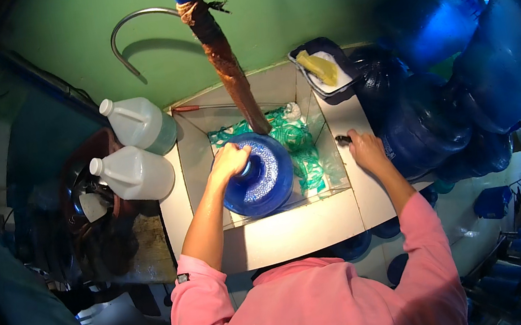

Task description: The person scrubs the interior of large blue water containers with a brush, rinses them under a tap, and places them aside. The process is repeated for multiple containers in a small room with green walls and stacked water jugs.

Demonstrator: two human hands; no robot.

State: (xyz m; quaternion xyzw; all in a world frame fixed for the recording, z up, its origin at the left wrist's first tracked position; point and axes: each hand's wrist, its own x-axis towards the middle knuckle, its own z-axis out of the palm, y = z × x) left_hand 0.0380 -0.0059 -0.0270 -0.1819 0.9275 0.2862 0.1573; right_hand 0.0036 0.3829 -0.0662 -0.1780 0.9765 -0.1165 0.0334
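My left hand (232, 160) is closed at the neck of a big blue water jug (268, 188), which stands neck up in a white tiled basin (332, 153). White foam shows on the jug's upper part. My right hand (367, 150) is over the basin's right ledge, fingers closed round a small black item (342, 140) whose kind I cannot make out. Crumpled green and white netting or cloth (302, 150) lies on the basin floor behind and beside the jug. A thin rod with a red handle (186, 108) lies along the basin's back edge.
Two white plastic gallon jugs (137, 173) stand on the left ledge. A wrapped brown pole (227, 61) slants down into the basin. At the back right sits a black tray (333, 90) with a yellow sponge or cloth (316, 68). Several large blue water jugs (423, 121) are stacked on the right.
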